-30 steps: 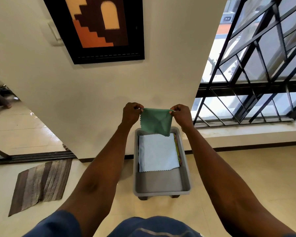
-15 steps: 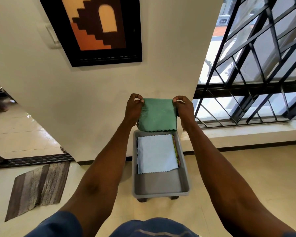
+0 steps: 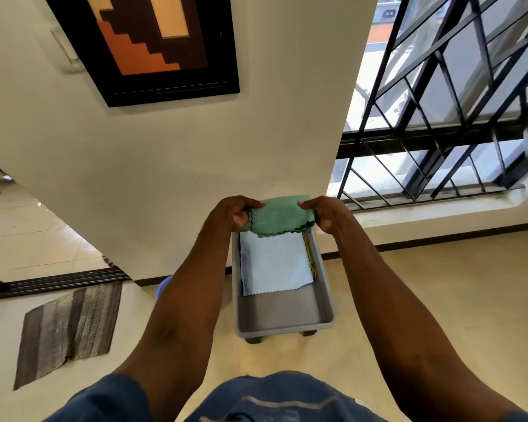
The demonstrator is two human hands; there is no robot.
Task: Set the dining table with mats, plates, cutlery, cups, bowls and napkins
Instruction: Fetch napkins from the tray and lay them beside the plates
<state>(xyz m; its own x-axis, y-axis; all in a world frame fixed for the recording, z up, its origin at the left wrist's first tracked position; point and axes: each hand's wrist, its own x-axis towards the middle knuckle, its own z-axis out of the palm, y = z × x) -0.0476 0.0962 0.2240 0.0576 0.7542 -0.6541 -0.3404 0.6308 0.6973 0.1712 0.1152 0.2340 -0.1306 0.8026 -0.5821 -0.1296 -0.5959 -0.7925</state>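
Two hands busy: left hand (image 3: 237, 213) and right hand (image 3: 325, 213) each pinching an end of green napkin (image 3: 279, 219), held folded over far end of grey tray (image 3: 284, 318). Pale blue napkin (image 3: 275, 263) lying on stack inside tray, toward 12 o'clock end. Early going, by the look of it: no dining table, mats, plates, cutlery, cups or bowls visible. Compared with a second ago: napkin then hanging open, now doubled into a narrower band.

Cream wall (image 3: 171, 166) bears framed picture (image 3: 153, 44). Barred window (image 3: 457, 111) at right, daylight outside. Beige tiled floor (image 3: 439, 293); striped mat (image 3: 67, 327) at left.
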